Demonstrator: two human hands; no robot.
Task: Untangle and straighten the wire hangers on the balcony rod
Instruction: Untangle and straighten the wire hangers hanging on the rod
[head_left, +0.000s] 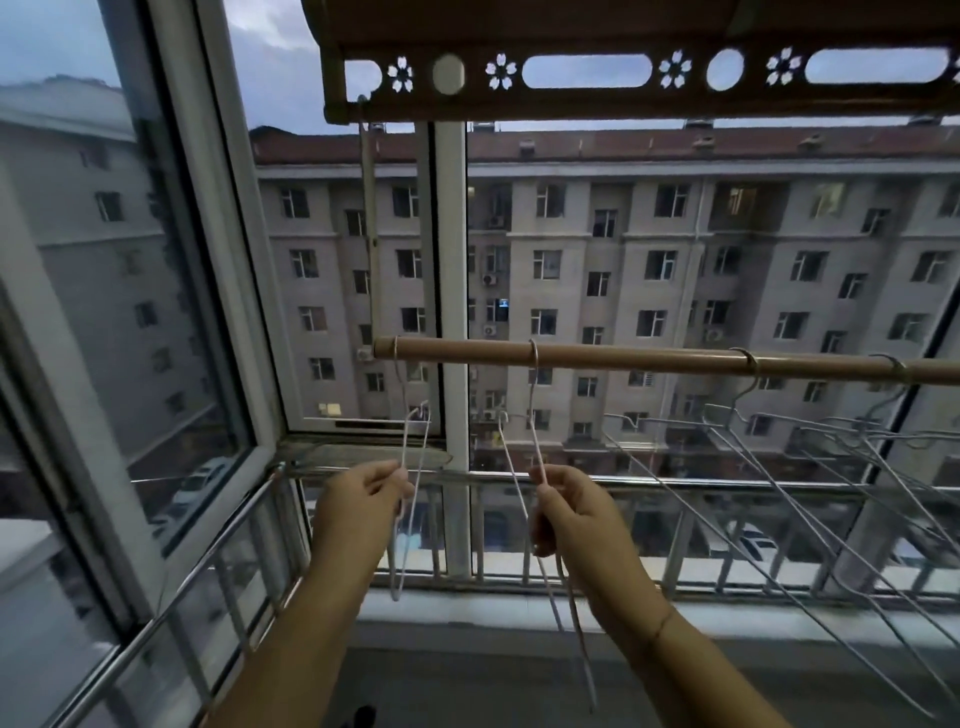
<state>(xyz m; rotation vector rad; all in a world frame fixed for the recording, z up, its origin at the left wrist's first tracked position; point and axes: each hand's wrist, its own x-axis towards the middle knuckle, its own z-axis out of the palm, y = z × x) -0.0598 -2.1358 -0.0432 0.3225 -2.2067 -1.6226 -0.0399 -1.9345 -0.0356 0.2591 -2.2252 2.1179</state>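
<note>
**Two hangers sorted, the right-hand bunch still to do**

While both hands are up at the rod (623, 358), the job looks to be somewhere in its early or middle stretch. From the head view, the left hand (358, 499) has its fingers pinched closed on the wire of the left hanger (410, 457), which hangs by its hook near the rod's left end, edge-on and clear of everything else. The right hand (566, 506) is closed likewise around the second hanger (535, 441), hooked a little further along; it also hangs straight down and apart from its neighbour. I would judge those two as freed and nearly squared up.

Further right the picture is different. A bunch of hangers (831, 441) hooked on the rod's right part lies splayed and tilted, their wires crossing one another toward the railing (675, 491). How many are caught together I cannot tell. That cluster looks untouched, so most of the untangling seems left.
</note>
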